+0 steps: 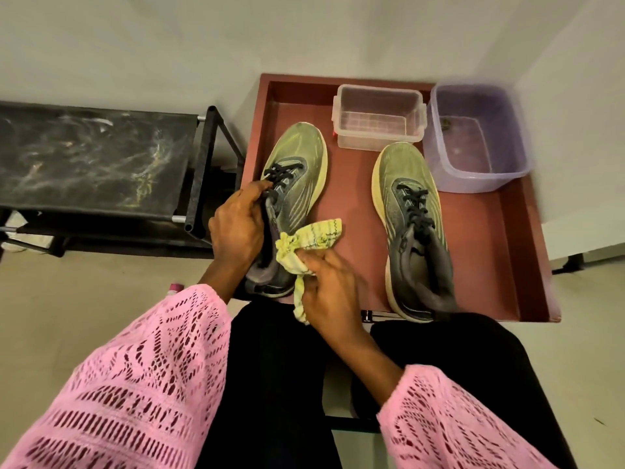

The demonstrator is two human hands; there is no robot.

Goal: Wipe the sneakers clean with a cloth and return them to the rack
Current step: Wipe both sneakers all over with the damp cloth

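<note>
Bench [480, 231], red tray top: two sneakers, two tubs. Left hand [236, 228] grips left sneaker [297, 177]; right hand [328, 286] pinches yellow cloth [314, 238]. Black rack [94, 160] beside, tiled floor.

left hand [236, 228] gripping sneaker [291, 184], right hand [329, 286] pinching cloth [311, 240]

Sitting on the surface [480, 252] are two sneakers, at nine [297, 170] and three o'clock [411, 198], two tubs [378, 116] [473, 137] at twelve, and one cloth [311, 245].
</note>
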